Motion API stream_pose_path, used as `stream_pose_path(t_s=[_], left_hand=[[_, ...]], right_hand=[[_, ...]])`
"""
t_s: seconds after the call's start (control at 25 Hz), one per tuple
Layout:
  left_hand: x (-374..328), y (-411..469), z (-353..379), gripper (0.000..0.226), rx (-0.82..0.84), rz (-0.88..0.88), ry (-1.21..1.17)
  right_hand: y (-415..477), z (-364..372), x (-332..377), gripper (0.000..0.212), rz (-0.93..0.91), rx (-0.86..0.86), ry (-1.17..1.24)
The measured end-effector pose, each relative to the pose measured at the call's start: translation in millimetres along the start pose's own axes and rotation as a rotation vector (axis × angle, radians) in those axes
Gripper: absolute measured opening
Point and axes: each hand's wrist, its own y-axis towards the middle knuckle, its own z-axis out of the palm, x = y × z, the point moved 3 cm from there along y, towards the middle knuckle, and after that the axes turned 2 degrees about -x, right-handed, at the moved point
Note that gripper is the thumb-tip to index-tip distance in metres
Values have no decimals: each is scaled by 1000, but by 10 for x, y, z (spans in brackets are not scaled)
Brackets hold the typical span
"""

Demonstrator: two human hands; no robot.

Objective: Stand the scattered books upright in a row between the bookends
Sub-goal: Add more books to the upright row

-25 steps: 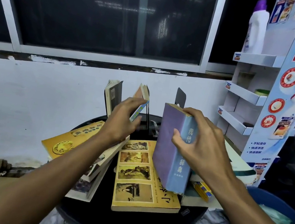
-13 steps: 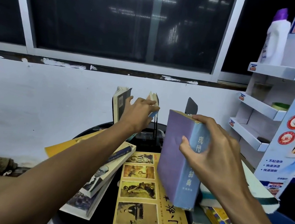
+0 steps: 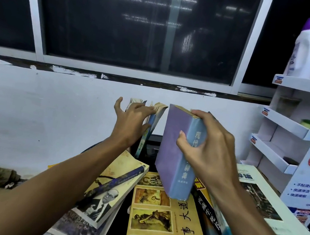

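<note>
My right hand (image 3: 204, 144) grips a thick blue-purple book (image 3: 173, 148) by its spine and holds it upright above the table, a little tilted. My left hand (image 3: 131, 122) has its fingers spread and presses flat against upright books (image 3: 155, 117) at the back of the black round table (image 3: 153, 147). The bookends are hidden behind my hands and the books. Flat on the table lie a yellow book with picture panels (image 3: 165, 218), a stack with a portrait cover (image 3: 102, 199) on the left, and a black-spined book on a large white book (image 3: 253, 203) on the right.
A white wall with a dark window runs behind the table. At the right stands a white cardboard display shelf (image 3: 288, 124) with a white purple-capped bottle (image 3: 305, 48) on top. The flat books cover most of the table's near side.
My right hand has carried the blue-purple book up and toward the back of the table. My left hand has opened its fingers and reached further onto the upright books.
</note>
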Motion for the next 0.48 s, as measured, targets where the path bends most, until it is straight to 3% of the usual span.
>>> stream_pose_path(t_s=[0.48], left_hand=[[439,16,9,44,38,-30,-298]], right_hand=[[364,1132,-177,57,-45,12,-49]])
